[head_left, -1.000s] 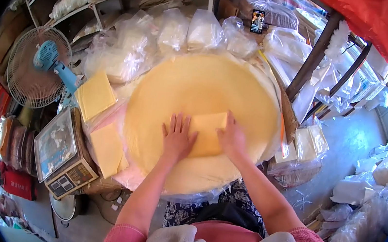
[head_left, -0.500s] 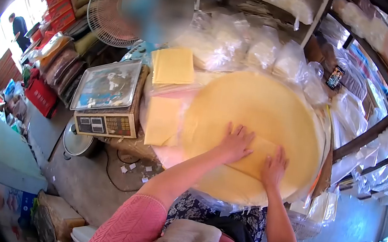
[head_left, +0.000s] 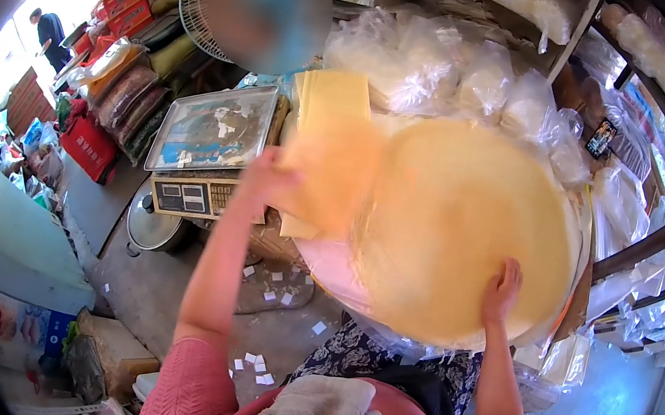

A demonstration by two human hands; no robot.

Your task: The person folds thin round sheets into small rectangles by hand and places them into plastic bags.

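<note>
My left hand (head_left: 271, 178), blurred by motion, is closed on the left edge of a folded yellow sheet (head_left: 332, 178), thin and floppy like a flatbread. The sheet hangs over the left side of the table, partly covering a stack of folded yellow sheets (head_left: 332, 94). A wide stack of round yellow sheets (head_left: 466, 217) lies in front of me. At its near right part rests my right hand (head_left: 502, 293), fingers loosely bent, with nothing seen in them.
Left of the stacks is a digital scale (head_left: 204, 195) with a metal tray (head_left: 213, 129). A lidded pot (head_left: 152, 222) sits below it. Filled plastic bags (head_left: 419, 63) line the back, near a fan (head_left: 199, 5). A phone (head_left: 601, 139) leans at the right. Someone (head_left: 51, 36) stands far left.
My left hand has lifted the folded sheet off the round stack and carried it left toward the scale. My right hand has shifted slightly right. The camera view has turned a little.
</note>
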